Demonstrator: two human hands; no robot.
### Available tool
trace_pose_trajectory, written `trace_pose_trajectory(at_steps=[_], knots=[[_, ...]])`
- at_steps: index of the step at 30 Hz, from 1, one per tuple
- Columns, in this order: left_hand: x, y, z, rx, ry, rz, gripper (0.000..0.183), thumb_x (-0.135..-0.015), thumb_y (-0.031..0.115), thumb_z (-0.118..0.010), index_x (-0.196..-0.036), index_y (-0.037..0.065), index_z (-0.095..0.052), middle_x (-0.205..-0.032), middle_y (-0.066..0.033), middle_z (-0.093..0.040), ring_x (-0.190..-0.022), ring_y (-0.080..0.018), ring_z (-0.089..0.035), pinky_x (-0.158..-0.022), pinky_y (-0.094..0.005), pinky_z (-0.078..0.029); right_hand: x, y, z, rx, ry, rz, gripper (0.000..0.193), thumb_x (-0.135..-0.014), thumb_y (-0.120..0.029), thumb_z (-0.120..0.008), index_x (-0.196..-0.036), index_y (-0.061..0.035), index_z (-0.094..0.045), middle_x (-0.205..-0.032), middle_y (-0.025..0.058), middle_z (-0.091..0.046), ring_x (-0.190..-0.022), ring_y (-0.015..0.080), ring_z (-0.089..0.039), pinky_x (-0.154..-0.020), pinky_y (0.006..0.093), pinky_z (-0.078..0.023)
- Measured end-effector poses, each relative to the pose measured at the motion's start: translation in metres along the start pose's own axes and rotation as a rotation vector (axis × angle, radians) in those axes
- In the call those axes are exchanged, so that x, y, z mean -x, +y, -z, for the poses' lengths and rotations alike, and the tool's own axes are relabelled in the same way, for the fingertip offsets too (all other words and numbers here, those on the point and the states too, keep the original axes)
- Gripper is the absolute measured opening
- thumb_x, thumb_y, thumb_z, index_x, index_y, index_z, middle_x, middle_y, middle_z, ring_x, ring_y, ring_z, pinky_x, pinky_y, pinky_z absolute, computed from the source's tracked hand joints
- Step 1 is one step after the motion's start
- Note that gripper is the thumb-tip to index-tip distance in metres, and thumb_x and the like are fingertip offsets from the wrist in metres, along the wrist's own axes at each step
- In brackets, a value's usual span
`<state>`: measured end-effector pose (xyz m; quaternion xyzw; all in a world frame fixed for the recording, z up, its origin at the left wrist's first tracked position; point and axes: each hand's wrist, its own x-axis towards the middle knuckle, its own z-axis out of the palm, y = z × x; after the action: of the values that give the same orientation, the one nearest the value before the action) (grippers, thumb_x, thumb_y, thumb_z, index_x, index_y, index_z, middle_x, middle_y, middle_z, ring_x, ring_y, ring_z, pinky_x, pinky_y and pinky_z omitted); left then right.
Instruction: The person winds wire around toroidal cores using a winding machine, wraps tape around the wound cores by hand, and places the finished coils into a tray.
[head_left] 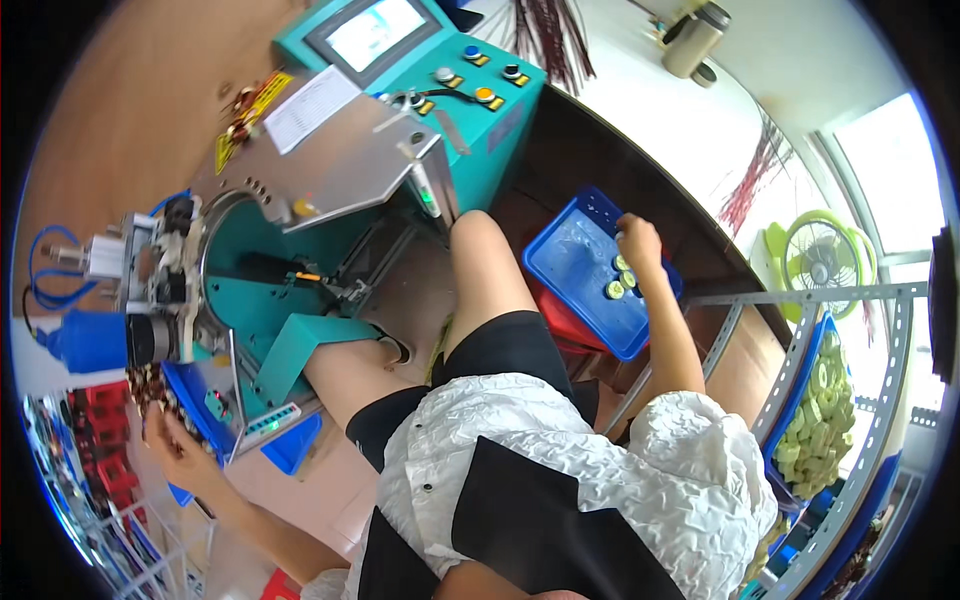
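Note:
My right hand [638, 243] is at the far right side of a blue plastic tray [570, 245], its fingers curled in. Whatever they may hold is hidden. Several pale green ring-shaped pieces [614, 290] lie in the tray just below that hand. Far to the left, my left hand [178, 452] reaches to a heap of small brown and copper-coloured parts [150, 388] beside the machine. Its fingers look slightly apart at the near edge of the heap, with nothing plainly between them.
Between my hands stands a teal machine with a round opening [235, 290], a blue motor [90, 341] and a control panel [480, 80]. A metal rack [800, 370] at right holds a bin of green pieces [815, 425]. A green fan [822, 258] and metal flask [697, 42] stand beyond.

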<state>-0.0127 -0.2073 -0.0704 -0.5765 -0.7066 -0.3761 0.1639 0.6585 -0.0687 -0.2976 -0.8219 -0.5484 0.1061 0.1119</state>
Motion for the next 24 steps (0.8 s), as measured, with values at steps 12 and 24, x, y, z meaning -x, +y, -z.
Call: trace_pose_trajectory(at_steps=[12, 24], knots=[[0.048, 0.225, -0.117, 0.437, -0.550, -0.258, 0.018, -0.080, -0.005, -0.064, -0.096, -0.001, -0.068, -0.110, -0.0134, -0.066, -0.101, -0.0282, -0.061, -0.089, -0.0353, -0.047, 0.034, 0.019, -0.067, -0.150, 0.014, 0.160, 0.042, -0.071, 0.000, -0.064, -0.112, -0.0035, -0.056, -0.107, 0.0234, -0.060, -0.093, 0.0389, -0.063, -0.078, 0.0451, -0.053], [0.035, 0.271, -0.150, 0.726, -0.616, -0.086, 0.056, -0.071, 0.008, -0.079, -0.123, 0.004, -0.057, -0.117, -0.0137, -0.061, -0.107, -0.0324, -0.057, -0.091, -0.0398, -0.047, 0.070, -0.223, 0.031, -2.064, -1.520, 0.194, 0.084, -0.079, -0.031, -0.077, -0.144, -0.0018, -0.033, -0.123, 0.0161, -0.057, -0.108, 0.0295, -0.062, -0.093, 0.0367, -0.052]])
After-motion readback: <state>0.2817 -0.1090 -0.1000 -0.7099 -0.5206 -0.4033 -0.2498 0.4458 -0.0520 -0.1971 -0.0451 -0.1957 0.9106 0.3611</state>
